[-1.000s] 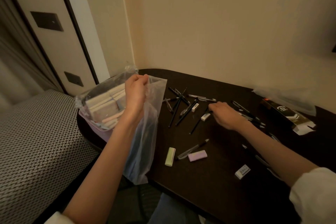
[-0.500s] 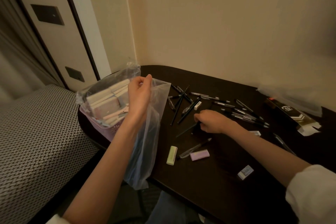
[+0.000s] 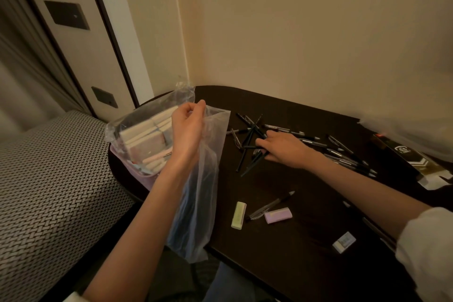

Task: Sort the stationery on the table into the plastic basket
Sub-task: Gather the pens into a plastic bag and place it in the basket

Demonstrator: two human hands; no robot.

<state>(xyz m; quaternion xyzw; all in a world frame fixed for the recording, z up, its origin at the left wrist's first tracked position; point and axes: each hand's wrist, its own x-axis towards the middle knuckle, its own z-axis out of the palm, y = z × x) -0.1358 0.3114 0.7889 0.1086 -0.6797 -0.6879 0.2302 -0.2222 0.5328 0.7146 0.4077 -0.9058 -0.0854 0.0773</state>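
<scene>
So my right hand [image 3: 282, 148] has slid back from the near side of the desk [image 3: 282, 240] to the pile of black pens [image 3: 247, 147], fingers curling round a few of them now, meaning pens go next. Left hand [image 3: 188, 127] keeps pinching the rim of the clear plastic bag [image 3: 198, 203], holding it up. The plastic basket [image 3: 137, 171] sits just behind that hand at the desk's left edge, already packed with pads. Erasers are still loose near me.
</scene>
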